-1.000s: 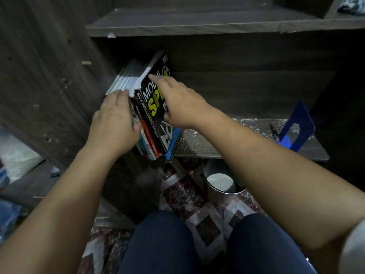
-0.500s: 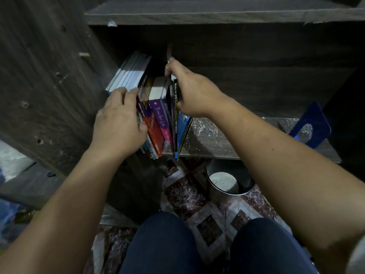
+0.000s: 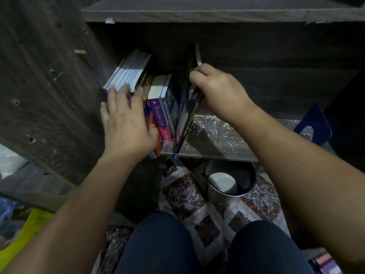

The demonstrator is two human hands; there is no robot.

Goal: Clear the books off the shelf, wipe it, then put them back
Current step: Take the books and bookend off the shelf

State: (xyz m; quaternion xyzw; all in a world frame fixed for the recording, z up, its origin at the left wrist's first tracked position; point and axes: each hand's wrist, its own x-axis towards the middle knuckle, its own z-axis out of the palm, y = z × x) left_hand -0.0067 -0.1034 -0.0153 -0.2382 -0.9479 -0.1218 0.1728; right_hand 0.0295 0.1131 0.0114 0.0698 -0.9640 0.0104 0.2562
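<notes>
Several books stand in a row at the left end of a dark wooden shelf, spines toward me. Among them is a purple-spined book. My right hand grips the top of a thin dark book, the rightmost one, holding it upright. My left hand lies with straight, spread fingers against the spines of the leftmost books. Those books lean against the shelf's left wall.
A blue metal bookend stands at the shelf's right end. The bare shelf board between is speckled with white marks. A metal bin sits on the patterned floor below. My knees are at the bottom. A yellow object lies lower left.
My right hand has tipped the thin dark book from leaning left to upright and moved it slightly right. My left hand has spread its fingers over the left books' spines.
</notes>
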